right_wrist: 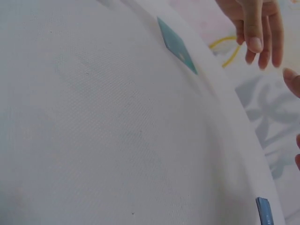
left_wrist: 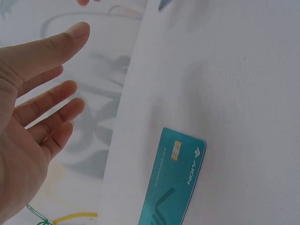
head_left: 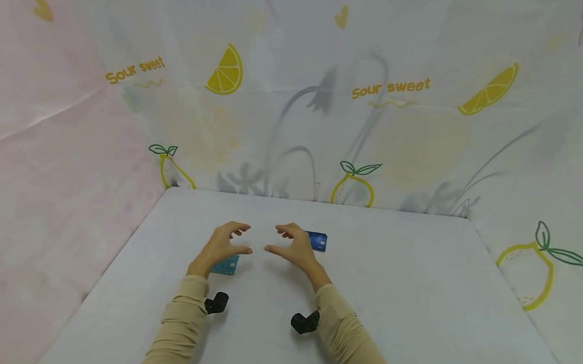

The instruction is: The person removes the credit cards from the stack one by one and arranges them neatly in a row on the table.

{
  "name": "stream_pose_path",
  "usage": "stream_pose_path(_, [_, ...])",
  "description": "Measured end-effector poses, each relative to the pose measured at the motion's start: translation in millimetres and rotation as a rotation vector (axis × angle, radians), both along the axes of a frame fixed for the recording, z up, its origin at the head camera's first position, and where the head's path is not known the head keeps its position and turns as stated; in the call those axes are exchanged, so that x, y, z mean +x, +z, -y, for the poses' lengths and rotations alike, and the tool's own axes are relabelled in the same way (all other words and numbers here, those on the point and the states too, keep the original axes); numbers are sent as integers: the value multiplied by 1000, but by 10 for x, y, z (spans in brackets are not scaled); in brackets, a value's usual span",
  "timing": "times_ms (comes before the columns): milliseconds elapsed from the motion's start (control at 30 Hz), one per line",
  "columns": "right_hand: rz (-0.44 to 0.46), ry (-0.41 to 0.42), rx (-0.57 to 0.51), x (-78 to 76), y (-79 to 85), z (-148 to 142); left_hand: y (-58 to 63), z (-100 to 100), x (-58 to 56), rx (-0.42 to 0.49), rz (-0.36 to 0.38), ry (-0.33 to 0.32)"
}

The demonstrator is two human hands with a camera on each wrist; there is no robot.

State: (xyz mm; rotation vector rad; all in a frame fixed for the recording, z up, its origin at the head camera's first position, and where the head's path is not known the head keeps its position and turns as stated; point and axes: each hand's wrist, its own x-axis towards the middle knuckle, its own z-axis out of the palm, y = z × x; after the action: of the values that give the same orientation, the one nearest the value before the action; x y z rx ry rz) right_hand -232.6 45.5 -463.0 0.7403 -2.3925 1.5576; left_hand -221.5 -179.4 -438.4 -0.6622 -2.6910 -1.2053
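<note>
Both hands hover over the white table with nothing in them, thumbs and loosely bent fingers facing each other across a gap. Below my left hand [head_left: 224, 245] lies a teal chip card [head_left: 226, 265], partly covered by the hand in the head view. The left wrist view shows its gold chip and the word AION on the teal card [left_wrist: 174, 176]. My right hand [head_left: 295, 248] is nearest a dark blue chip card [head_left: 318, 241], which lies flat just beyond it and is partly hidden by the hand. Only the fingertips [right_wrist: 293, 83] of the right hand show in the right wrist view.
The white table [head_left: 413, 296] reaches back to a printed cloth backdrop [head_left: 294, 122] with lemons and lettering. Another cloth wall [head_left: 43, 155] stands along the left side. Black wrist devices [head_left: 306, 323] sit at both sleeves, close over the table.
</note>
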Motion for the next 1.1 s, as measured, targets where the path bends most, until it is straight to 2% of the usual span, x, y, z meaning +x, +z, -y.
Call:
stream_pose_path(300, [-44, -28, -4, -16, 11, -85, 11, -91, -48, -19, -21, -22])
stream_pose_path(467, [-9, -31, -28, 4, 31, -120, 0, -153, -83, -28, -46, -31])
stream_pose_path(733, [50, -61, 12, 17, 16, -199, -14, -237, -92, -21, -53, -45])
stream_pose_path(1100, [18, -79, -3, -28, -37, -301, -53, -315, -138, -14, -81, -41])
